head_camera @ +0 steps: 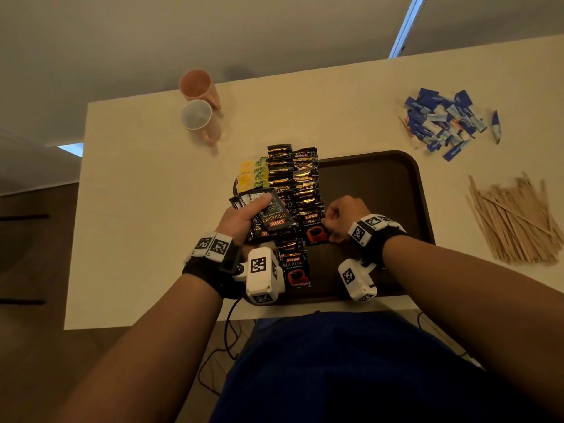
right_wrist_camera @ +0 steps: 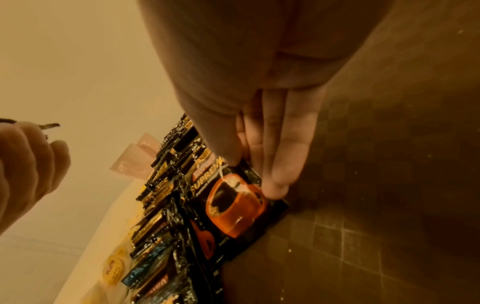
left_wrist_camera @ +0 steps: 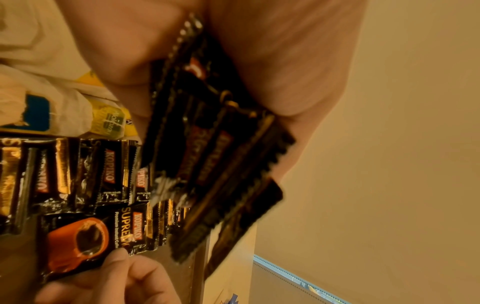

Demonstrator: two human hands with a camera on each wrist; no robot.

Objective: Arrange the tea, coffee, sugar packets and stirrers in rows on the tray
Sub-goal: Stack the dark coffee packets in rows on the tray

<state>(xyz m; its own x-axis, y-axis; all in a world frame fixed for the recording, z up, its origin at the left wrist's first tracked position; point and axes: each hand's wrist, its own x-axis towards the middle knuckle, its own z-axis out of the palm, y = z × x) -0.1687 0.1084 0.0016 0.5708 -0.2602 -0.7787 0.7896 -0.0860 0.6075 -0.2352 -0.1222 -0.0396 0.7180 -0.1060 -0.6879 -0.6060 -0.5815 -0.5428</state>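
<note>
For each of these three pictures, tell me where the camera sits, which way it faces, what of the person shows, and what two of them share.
Head: worn high, looking down at the tray on the table; both forearms, left hand and right hand show.
Left wrist: looks along the palm at the held coffee packets; the right hand's fingertips show below.
Right wrist: looks along the fingers down at the tray; the left hand shows at the left edge.
Shared: both wrist views show the coffee packet the right hand pinches.
</note>
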